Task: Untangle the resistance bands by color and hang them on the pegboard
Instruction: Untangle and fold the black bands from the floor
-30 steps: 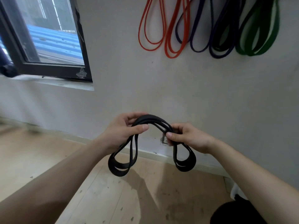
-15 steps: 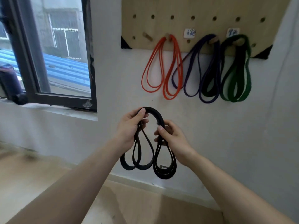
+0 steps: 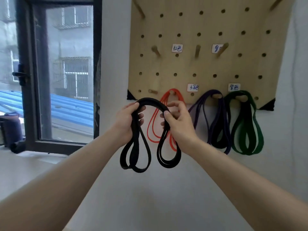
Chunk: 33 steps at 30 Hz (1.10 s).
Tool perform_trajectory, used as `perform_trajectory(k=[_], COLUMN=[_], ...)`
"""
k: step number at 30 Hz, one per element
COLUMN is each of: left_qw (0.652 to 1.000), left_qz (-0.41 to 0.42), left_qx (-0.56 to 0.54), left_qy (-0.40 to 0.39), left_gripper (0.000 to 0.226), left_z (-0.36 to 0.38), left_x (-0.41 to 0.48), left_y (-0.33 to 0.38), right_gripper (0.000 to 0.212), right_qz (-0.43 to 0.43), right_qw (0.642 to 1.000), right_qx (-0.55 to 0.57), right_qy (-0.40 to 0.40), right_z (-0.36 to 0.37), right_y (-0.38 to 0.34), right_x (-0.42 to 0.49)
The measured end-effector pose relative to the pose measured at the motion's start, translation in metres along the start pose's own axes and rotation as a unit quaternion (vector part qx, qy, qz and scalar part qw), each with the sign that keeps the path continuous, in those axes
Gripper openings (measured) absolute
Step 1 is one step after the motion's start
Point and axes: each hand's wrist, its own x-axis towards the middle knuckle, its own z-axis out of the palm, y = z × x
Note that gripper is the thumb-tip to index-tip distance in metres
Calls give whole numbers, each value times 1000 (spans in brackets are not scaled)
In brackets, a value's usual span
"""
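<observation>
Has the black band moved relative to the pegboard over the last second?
Yes. The black band has risen: it was below the hanging orange bands before, and now overlaps them near the bottom edge of the pegboard.

Two bare forearms reach forward and upward, converging from the lower corners. The left hand (image 3: 127, 121) curls its fingers round the black bands (image 3: 150, 100); the right hand (image 3: 179, 125) pinches them between thumb and curled fingers.
</observation>
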Motion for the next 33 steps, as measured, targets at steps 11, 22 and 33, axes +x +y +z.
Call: perform_trajectory(k=[11, 22, 33], left_qw=[979, 960, 884], left_qz=[133, 164, 193], left_qx=[156, 228, 426], left_qy=[-6, -5, -19], left_gripper=[14, 24, 31], left_z=[25, 11, -6], left_x=[103, 172, 156], left_y=[25, -7, -23], right_gripper=[32, 46, 61], right_qz=[-132, -139, -93], right_qw=[979, 973, 967], right_qx=[-102, -165, -227], right_qy=[114, 88, 64], right_z=[42, 65, 47], right_y=[26, 72, 84], right_x=[80, 126, 125])
